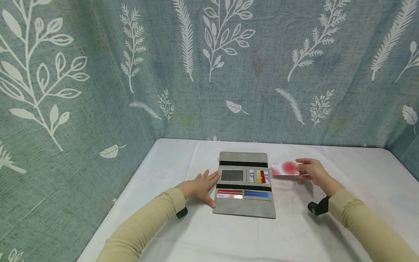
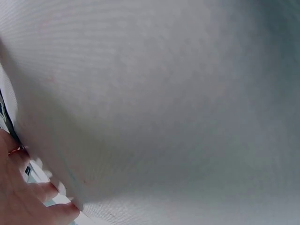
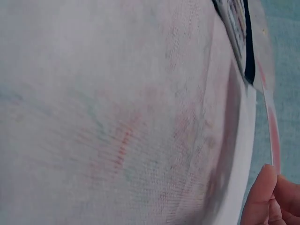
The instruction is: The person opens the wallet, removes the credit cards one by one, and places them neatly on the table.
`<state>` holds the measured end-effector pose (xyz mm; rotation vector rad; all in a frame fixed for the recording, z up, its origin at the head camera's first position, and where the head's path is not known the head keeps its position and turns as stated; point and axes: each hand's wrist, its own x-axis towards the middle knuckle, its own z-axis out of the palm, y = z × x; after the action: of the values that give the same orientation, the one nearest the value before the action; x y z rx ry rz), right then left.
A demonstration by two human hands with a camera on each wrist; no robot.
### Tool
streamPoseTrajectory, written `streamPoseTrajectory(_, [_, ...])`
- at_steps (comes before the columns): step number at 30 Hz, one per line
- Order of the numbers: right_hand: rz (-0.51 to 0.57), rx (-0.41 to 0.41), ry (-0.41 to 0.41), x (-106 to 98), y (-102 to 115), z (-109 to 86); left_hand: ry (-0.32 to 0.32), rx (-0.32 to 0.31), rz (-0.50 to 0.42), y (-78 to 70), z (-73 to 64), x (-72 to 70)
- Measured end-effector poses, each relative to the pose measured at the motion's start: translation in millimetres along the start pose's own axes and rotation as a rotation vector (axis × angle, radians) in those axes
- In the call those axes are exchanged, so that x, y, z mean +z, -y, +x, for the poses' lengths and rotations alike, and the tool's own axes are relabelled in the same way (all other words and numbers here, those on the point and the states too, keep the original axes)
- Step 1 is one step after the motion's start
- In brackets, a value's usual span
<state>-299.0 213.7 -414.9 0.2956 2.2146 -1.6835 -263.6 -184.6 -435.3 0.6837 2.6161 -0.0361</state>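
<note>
A grey card wallet [image 1: 243,210] lies unfolded on the table, with two black bands across it. Red and white cards [image 1: 230,194] and blue cards [image 1: 257,194] fill its lower slots; more cards [image 1: 263,177] stand in the upper right pockets, beside a dark window [image 1: 232,175]. My left hand [image 1: 201,185] spreads its fingers at the wallet's left edge, fingertips right at the border. My right hand [image 1: 312,171] pinches a white card with pink circles [image 1: 284,168] by its right end, just right of the wallet. The right wrist view shows this card [image 3: 273,136] nearly edge-on between thumb and finger.
A white cloth [image 1: 242,236] with faint pink stains covers the table. Behind and to the left hangs a grey-green curtain [image 1: 196,105] with white leaf prints. Black devices [image 1: 318,206] are worn at both wrists.
</note>
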Motion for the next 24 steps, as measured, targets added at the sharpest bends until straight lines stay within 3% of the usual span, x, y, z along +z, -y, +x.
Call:
streamPoseTrajectory(8, [0.075,0.039,-0.023,-5,-3,11.9,0.000,0.007,-0.004,0.5,-0.2,0.9])
streamPoseTrajectory(24, [0.084,0.034,-0.036,3,2,27.0,0.001,0.003,-0.022,-1.0,-1.8,-1.1])
